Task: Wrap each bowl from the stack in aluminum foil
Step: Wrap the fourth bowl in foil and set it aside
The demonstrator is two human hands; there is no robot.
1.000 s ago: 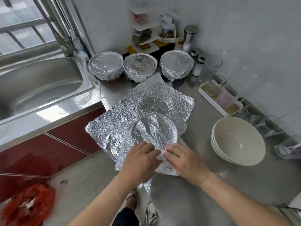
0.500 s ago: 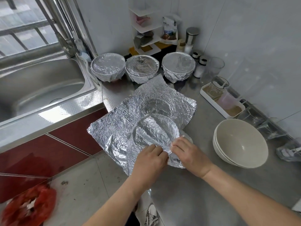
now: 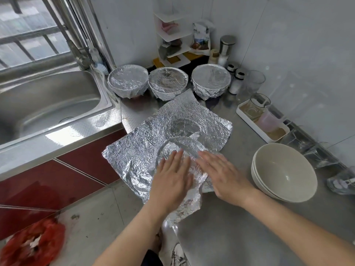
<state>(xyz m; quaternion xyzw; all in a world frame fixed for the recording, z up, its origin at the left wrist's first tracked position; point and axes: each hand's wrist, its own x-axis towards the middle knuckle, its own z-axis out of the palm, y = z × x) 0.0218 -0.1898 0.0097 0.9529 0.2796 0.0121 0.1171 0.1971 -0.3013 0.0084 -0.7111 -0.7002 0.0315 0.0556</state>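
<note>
Now, left hand (image 3: 171,181): flat, fingers straight, pressing crinkled foil (image 3: 172,144).
Right hand (image 3: 224,177): flat too, just beside it.
Foil: shiny, rumpled sheets at the steel counter (image 3: 240,237) edge.
Stack (image 3: 284,171): smooth cream bowls, right.

A stack of cream bowls (image 3: 284,173) sits upright at 3 o'clock from the crumpled foil sheets (image 3: 146,143), which lie overlapping with round imprints. Three foil-wrapped bowls (image 3: 168,81) stand in a row at 12 o'clock.

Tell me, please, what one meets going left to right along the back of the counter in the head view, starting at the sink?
From the left: sink → first foil-wrapped bowl → second foil-wrapped bowl → third foil-wrapped bowl → capped shakers → clear glass.
</note>
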